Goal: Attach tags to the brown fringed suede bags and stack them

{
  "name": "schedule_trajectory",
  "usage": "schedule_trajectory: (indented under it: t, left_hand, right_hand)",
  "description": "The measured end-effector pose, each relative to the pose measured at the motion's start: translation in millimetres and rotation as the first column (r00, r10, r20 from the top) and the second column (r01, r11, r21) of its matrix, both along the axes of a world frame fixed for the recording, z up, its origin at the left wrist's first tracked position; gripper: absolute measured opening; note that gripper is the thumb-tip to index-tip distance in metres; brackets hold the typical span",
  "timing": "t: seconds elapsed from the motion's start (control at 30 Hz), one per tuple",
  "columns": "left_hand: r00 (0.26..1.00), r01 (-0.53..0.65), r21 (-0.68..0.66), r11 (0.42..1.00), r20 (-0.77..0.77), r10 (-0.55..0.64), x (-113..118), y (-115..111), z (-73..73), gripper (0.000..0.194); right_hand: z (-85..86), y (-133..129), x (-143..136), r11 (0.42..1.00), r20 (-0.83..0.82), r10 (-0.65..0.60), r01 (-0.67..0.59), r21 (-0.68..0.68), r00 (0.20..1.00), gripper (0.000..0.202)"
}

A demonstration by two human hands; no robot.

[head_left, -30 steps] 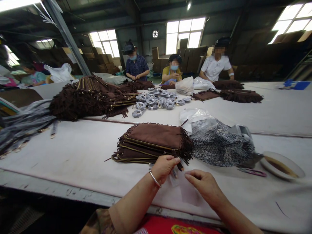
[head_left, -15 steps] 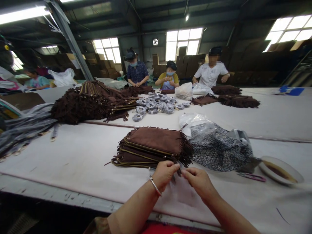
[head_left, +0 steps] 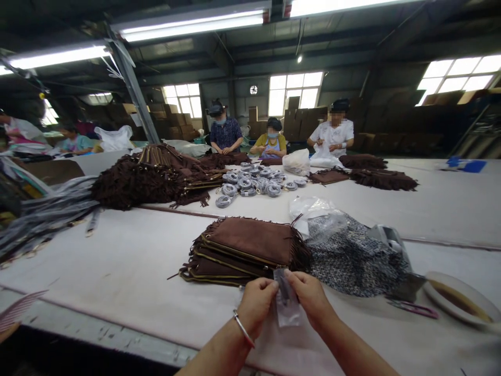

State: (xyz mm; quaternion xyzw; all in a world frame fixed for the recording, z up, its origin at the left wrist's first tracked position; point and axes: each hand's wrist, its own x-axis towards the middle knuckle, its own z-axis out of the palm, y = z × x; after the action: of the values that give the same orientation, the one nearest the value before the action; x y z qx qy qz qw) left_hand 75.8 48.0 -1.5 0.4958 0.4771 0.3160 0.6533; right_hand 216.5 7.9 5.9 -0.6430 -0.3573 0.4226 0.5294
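Between my two hands hangs a small clear plastic bag (head_left: 287, 308) with something dark inside it. My left hand (head_left: 257, 303) pinches its upper left edge between thumb and fingers. On the other side my right hand (head_left: 309, 295) is closed on its upper right edge. Just beyond the hands lies a stack of brown fringed pouches (head_left: 250, 237) with gold zippers, and the bag's top touches or overlaps its front edge. To the right of the stack is a black-and-white patterned cloth (head_left: 352, 256) under a crumpled clear plastic sheet (head_left: 317, 211).
Coiled grey straps (head_left: 254, 180) and a heap of brown fringed pouches (head_left: 148, 177) lie farther back. Grey straps (head_left: 50, 209) spread at left. A tape roll (head_left: 457, 300) and pink-handled snips (head_left: 415, 309) are at right. Several people work across the table.
The clear bag now hangs spread flat between my hands, where before it was blurred. My hands sit slightly lower in view, and the camera has tilted up a little.
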Motion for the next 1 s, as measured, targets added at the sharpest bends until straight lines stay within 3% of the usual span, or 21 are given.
schedule_trajectory:
  t: [0.23, 0.33, 0.43, 0.53, 0.6, 0.67, 0.73, 0.83, 1.0]
  left_hand:
    - [0.983, -0.035, 0.275, 0.961, -0.166, 0.084, 4, 12, 10.5, 0.022]
    - [0.984, -0.016, 0.229, 0.973, -0.169, 0.056, 9, 11, 14.8, 0.03]
    - [0.986, -0.013, 0.129, 0.992, -0.166, 0.035, 16, 11, 14.6, 0.035]
    - [0.995, -0.054, 0.058, 0.997, -0.085, 0.059, 22, 12, 13.5, 0.032]
    - [0.999, -0.05, -0.021, 0.999, -0.004, 0.05, 25, 12, 13.2, 0.03]
    - [0.998, -0.057, -0.026, 0.998, 0.026, 0.057, 26, 13, 12.5, 0.028]
    - [0.997, -0.072, 0.075, 0.995, -0.015, 0.073, 26, 13, 11.2, 0.026]
    - [0.99, -0.01, 0.293, 0.956, -0.13, 0.05, 22, 12, 10.1, 0.027]
    - [0.961, 0.143, 0.641, 0.754, -0.272, 0.049, 12, 8, 10.9, 0.038]
  right_hand:
    - [-11.3, -1, 0, 0.997, -0.057, 0.058, -0.061, -0.05, 0.997, 0.04]
    - [-10.9, 1, -3, 0.996, -0.013, 0.056, -0.057, -0.066, 0.998, 0.036]
    - [-6.0, -2, 0, 0.991, 0.2, 0.13, -0.13, -0.014, 0.971, 0.036]
    - [-0.6, -5, 12, 0.96, 0.555, 0.053, -0.195, 0.2, 0.83, 0.027]
    - [2.6, -4, 22, 0.892, 0.745, -0.054, -0.303, 0.335, 0.665, 0.025]
    - [6.6, 2, 29, 0.821, 0.87, -0.114, -0.447, 0.354, 0.479, 0.027]
    - [12.3, 9, 32, 0.779, 0.93, -0.148, -0.54, 0.32, 0.337, 0.025]
    - [22.7, 19, 31, 0.751, 0.962, -0.145, -0.607, 0.26, 0.233, 0.019]
    - [41.0, 32, 30, 0.746, 0.982, 0.082, -0.664, 0.051, 0.168, 0.019]
